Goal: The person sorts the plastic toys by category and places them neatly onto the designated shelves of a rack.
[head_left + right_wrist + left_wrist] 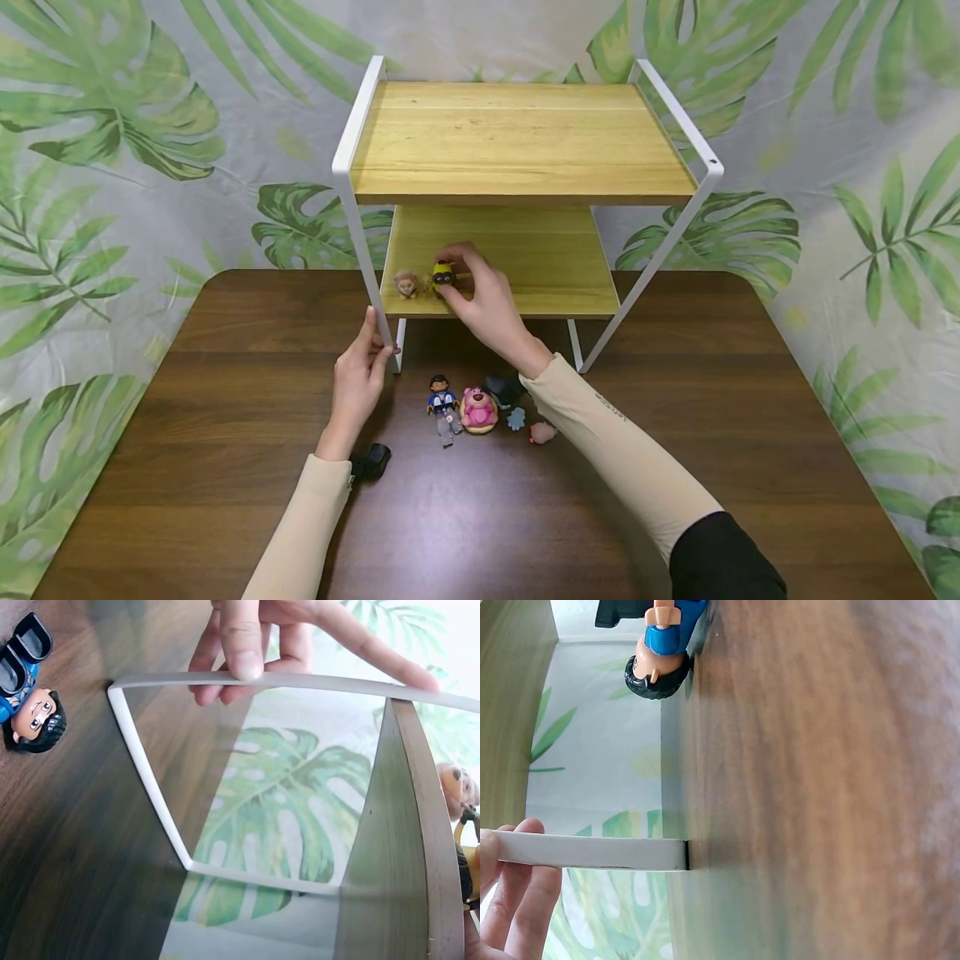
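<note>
My left hand (356, 385) grips the front left leg of the white-framed shelf (360, 237); the left wrist view shows its fingers (529, 911) round that white bar (607, 852). Over the left part of the lower board (540, 271), my right hand (487, 304) pinches a yellow and black figure (443, 275) between thumb and fingers. Just left of it a small tan figure (406, 285) sits on the board. In the right wrist view the yellow figure (470, 862) shows at the right edge, partly cut off, near the tan one (457, 791).
On the brown table (225, 467), in front of the shelf, lie a dark-haired figure in blue (441, 396), a grey piece (447, 427), a pink bear (478, 408), a small blue piece (516, 418) and a pink figure (542, 432). The upper board (517, 137) overhangs the lower one.
</note>
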Available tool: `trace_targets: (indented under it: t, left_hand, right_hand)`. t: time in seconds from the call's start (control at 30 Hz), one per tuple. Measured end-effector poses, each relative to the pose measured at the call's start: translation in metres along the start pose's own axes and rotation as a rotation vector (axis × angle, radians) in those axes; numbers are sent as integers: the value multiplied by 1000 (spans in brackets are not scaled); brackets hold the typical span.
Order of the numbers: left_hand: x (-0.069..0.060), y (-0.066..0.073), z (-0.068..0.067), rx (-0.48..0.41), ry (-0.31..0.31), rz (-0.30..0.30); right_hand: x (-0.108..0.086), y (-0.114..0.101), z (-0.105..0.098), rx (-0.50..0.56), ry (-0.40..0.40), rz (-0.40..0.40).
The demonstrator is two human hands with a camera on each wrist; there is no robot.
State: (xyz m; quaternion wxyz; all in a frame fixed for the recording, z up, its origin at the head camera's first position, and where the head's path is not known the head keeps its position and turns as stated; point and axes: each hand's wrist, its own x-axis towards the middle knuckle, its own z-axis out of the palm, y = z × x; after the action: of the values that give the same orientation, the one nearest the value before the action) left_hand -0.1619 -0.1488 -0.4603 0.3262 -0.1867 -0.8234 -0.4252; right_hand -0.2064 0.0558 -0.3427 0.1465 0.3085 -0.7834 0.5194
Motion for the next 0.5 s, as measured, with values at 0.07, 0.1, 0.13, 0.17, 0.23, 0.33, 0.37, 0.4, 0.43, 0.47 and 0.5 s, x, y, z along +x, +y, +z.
trace_targets:
  t: [0.07, 0.1, 0.13, 0.17, 0.23, 0.33, 0.37, 0.4, 0.43, 0.47, 0.5]
  left_hand:
    - [0, 0, 0, 2, -2, -1]
    - [0, 0, 0, 3, -2, -2]
    - [0, 0, 0, 2, -3, -3]
    - [0, 0, 0, 1, -3, -5]
    - [0, 0, 0, 2, -3, -5]
    - [0, 0, -1, 2, -2, -3]
    - [0, 0, 0, 3, -2, -2]
    - [-1, 0, 0, 4, -2, 0]
    - [-1, 0, 0, 4, -3, 0]
    - [-1, 0, 0, 3, -4, 1]
    - [-1, 0, 0, 1, -5, -1]
  right_hand:
    - [0, 0, 0, 0, 0, -3]
    - [0, 0, 0, 1, -1, -5]
    - [1, 0, 0, 0, -2, -7]
    - [1, 0, 0, 0, -3, -8]
    - [1, 0, 0, -1, -6, -7]
    - [0, 0, 0, -7, -10, -5]
    - [0, 0, 0, -6, -10, -4]
    - [0, 0, -1, -5, -10, -3]
    - [0, 0, -1, -5, -11, -2]
    - [-1, 0, -2, 0, -11, 0]
    - [-1, 0, -2, 8, -11, 3]
